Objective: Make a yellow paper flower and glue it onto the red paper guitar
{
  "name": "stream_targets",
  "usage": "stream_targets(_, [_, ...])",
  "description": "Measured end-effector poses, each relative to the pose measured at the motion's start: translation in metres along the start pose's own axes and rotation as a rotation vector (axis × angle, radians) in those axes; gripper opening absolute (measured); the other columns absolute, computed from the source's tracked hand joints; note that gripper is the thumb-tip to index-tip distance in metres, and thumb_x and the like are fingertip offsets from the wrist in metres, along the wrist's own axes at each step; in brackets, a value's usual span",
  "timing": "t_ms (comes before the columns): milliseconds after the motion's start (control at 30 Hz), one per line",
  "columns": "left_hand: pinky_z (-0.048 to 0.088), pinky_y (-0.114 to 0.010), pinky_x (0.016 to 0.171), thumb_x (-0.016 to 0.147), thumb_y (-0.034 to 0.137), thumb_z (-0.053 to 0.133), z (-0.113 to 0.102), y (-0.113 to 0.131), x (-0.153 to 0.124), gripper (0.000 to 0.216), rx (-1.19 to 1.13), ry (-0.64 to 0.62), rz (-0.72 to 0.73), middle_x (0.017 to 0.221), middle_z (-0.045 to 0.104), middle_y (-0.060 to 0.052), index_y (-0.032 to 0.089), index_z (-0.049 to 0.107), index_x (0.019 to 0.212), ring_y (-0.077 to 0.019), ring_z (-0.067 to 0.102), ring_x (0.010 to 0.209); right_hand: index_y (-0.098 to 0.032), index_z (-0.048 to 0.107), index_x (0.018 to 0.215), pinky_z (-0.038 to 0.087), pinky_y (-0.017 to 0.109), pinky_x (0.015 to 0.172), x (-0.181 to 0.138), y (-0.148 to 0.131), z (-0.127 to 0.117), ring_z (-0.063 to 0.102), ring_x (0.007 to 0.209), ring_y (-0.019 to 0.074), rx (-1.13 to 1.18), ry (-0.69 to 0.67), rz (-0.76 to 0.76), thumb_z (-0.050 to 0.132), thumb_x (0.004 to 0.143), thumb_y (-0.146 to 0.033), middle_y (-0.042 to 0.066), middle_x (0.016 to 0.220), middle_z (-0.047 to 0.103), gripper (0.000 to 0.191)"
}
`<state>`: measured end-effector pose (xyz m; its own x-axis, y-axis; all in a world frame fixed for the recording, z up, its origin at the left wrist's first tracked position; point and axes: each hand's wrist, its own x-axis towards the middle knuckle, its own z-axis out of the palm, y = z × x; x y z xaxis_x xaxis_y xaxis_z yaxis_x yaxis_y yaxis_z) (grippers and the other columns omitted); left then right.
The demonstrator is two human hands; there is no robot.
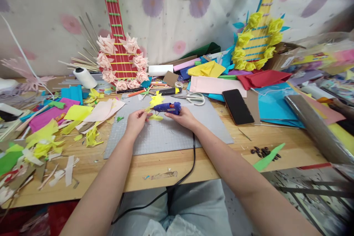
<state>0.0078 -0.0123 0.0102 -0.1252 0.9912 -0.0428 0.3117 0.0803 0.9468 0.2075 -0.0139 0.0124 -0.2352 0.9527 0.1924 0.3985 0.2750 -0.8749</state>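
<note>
Gripping the glue gun [169, 108], my right hand [183, 117] aims its nozzle at yellow paper [156, 117] my left hand [136, 120] pinches steady.

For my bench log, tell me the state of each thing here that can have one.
glue gun, gripped in right hand, nozzle pointing left
yellow paper piece, pinched by left hand
scissors, closed, lying flat
phone, face up, screen dark
</note>
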Motion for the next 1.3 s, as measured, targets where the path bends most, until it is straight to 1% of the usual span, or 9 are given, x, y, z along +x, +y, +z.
stream_targets(167, [0.035,-0.02,0.045,0.071,0.025,0.051,0.001,0.001,0.0,0.024,0.007,0.011,0.017,0.078,0.07,-0.004,0.015,0.069,0.083,-0.0084,0.051,0.048,-0.018,0.066,0.093,0.044,0.027,0.066,-0.001,0.0,0.005,0.057,0.068,0.0147,-0.061,-0.036,0.009,0.057,0.07,-0.052,0.002,0.076,0.066,0.042])
stream_targets(367, [0.035,-0.019,0.042,0.07,0.026,0.052,0.001,0.006,-0.003,0.023,-0.019,0.009,-0.013,0.064,0.067,-0.003,0.014,0.07,0.079,-0.008,0.049,0.043,-0.017,0.068,0.088,0.04,0.024,0.06,-0.002,-0.003,0.005,0.054,0.063,0.0129,-0.113,-0.022,0.02,0.055,0.07,-0.055,0.001,0.071,0.064,0.044])
stream_targets(500, [0.033,-0.018,0.04,0.069,0.026,0.053,0.001,0.004,-0.002,0.023,-0.036,0.002,-0.009,0.065,0.067,-0.003,0.014,0.069,0.079,-0.0072,0.047,0.043,-0.016,0.068,0.083,0.038,0.023,0.057,-0.002,-0.005,0.004,0.054,0.061,0.0126,-0.143,-0.003,0.03,0.055,0.069,-0.055,0.001,0.067,0.063,0.043])
stream_targets(700, [0.032,-0.018,0.04,0.068,0.027,0.054,0.001,0.002,-0.001,0.024,-0.039,-0.004,-0.009,0.075,0.069,-0.004,0.014,0.069,0.082,-0.0066,0.048,0.045,-0.019,0.068,0.091,0.042,0.025,0.064,-0.001,-0.002,0.003,0.059,0.07,0.0152,-0.139,0.026,-0.001,0.055,0.071,-0.054,0.002,0.076,0.067,0.041])
stream_targets(867, [0.032,-0.018,0.042,0.069,0.028,0.053,0.0,0.005,-0.004,0.024,-0.003,0.002,-0.019,0.068,0.068,-0.004,0.013,0.069,0.08,-0.0073,0.048,0.045,-0.021,0.067,0.097,0.044,0.028,0.072,0.0,0.002,0.003,0.062,0.079,0.018,-0.12,0.053,-0.009,0.056,0.071,-0.053,0.003,0.087,0.069,0.042])
stream_targets(967, [0.032,-0.019,0.043,0.068,0.029,0.054,0.001,0.006,-0.004,0.024,-0.008,0.004,-0.022,0.069,0.068,-0.004,0.014,0.069,0.08,-0.0077,0.049,0.046,-0.02,0.067,0.094,0.045,0.03,0.075,0.001,0.004,0.002,0.062,0.081,0.0185,-0.087,0.069,-0.004,0.057,0.07,-0.053,0.003,0.087,0.069,0.042])
stream_targets(1133, [0.033,-0.019,0.044,0.067,0.03,0.055,0.0,0.004,-0.003,0.024,-0.036,-0.003,-0.011,0.078,0.069,-0.006,0.014,0.069,0.077,-0.0079,0.049,0.049,-0.02,0.067,0.093,0.046,0.03,0.078,0.001,0.003,-0.003,0.062,0.082,0.0177,-0.025,0.12,0.009,0.06,0.069,-0.05,0.003,0.089,0.069,0.039])
stream_targets(1233, [0.033,-0.019,0.045,0.067,0.031,0.055,-0.001,0.007,-0.004,0.024,-0.052,0.001,-0.023,0.082,0.069,-0.007,0.014,0.068,0.078,-0.0081,0.05,0.05,-0.02,0.067,0.093,0.046,0.03,0.078,0.0,0.001,-0.004,0.062,0.081,0.0172,-0.027,0.092,0.01,0.059,0.07,-0.05,0.003,0.089,0.069,0.039])
stream_targets(1300, [0.033,-0.019,0.045,0.068,0.031,0.055,-0.001,0.01,-0.006,0.024,-0.043,0.004,-0.037,0.079,0.069,-0.006,0.014,0.068,0.078,-0.0082,0.05,0.049,-0.02,0.066,0.095,0.045,0.03,0.077,0.0,0.0,-0.004,0.061,0.081,0.017,-0.039,0.061,0.01,0.059,0.07,-0.049,0.003,0.089,0.068,0.039])
